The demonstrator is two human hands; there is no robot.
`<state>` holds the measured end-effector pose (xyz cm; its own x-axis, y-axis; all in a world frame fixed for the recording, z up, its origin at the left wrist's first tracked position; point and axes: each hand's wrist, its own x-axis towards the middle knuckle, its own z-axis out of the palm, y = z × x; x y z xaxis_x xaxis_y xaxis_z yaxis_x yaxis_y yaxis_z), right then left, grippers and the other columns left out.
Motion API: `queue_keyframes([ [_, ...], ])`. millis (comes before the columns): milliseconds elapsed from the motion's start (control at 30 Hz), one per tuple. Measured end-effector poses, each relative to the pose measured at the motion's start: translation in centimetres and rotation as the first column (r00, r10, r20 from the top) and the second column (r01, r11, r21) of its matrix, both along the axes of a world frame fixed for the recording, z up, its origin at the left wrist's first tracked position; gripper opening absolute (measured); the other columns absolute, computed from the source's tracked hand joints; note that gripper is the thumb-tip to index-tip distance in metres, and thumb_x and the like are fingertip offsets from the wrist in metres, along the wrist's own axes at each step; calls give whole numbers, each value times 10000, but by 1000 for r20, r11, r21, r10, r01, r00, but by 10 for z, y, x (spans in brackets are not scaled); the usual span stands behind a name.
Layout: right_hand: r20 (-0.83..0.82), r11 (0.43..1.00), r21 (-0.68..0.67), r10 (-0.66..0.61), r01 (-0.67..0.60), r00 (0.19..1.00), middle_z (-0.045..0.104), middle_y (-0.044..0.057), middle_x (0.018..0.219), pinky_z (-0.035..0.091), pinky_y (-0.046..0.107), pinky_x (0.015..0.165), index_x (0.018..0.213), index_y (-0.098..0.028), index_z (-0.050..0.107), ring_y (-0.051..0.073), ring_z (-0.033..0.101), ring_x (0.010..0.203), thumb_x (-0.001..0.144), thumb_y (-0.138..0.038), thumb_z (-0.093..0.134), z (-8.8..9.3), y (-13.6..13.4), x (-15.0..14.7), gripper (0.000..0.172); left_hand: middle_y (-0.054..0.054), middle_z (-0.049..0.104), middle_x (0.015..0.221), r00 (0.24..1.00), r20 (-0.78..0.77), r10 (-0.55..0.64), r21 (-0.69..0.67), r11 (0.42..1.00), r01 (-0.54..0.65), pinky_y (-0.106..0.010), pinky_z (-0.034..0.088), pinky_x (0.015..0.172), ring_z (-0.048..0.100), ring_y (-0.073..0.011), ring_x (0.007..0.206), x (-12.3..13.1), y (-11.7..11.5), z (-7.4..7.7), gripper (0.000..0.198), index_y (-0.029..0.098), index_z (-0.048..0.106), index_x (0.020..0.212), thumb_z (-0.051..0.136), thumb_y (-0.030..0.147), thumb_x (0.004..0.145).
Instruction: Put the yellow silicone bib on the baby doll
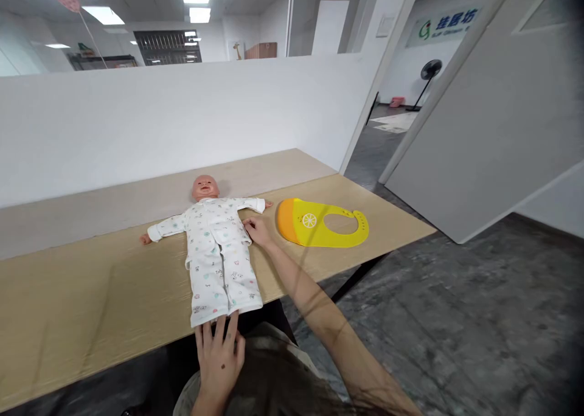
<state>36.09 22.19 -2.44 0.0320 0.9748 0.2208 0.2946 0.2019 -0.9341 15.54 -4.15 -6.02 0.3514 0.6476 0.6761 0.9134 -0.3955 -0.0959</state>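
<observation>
A baby doll (205, 187) lies on its back on the wooden table, arms spread out, dressed in a white patterned shirt (210, 218) and matching trousers (223, 279). My left hand (219, 355) is at the table's front edge, its fingers apart and their tips touching the trouser cuff of the doll's leg. At the doll's side, my right hand (258, 230) has its fingers curled together on the edge of the shirt near the waist. Just right of that hand lies a yellow bib (314, 221) with an orange pocket and a white citrus-slice print.
The tabletop (114, 282) runs along a low white partition wall (182, 118) with glass above. To the right stand an open grey door (479, 130) and a doorway, beyond which a black fan (430, 70) and a pink bin (396, 101) show. Grey floor lies below.
</observation>
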Motion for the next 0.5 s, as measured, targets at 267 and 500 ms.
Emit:
queue_keyframes([
  [267,7,999,-50,10,-9,1000,735,48,952,511,334,850,943,-186,699,203,660,858,859,-194,523,-14,-5,4,195,-179,687,1222,997,-56,-50,-158,987,40,-569,442,1002,605,-388,1158,5,-11,6,446,198,691,1271,641,125,834],
  [500,50,998,-58,-2,4,999,740,27,961,531,351,851,907,-225,686,223,687,898,829,-175,525,-10,-11,0,186,-189,691,1071,995,-23,-93,-96,991,90,-432,508,872,663,-332,1012,-1,0,5,309,166,697,1121,626,93,829],
])
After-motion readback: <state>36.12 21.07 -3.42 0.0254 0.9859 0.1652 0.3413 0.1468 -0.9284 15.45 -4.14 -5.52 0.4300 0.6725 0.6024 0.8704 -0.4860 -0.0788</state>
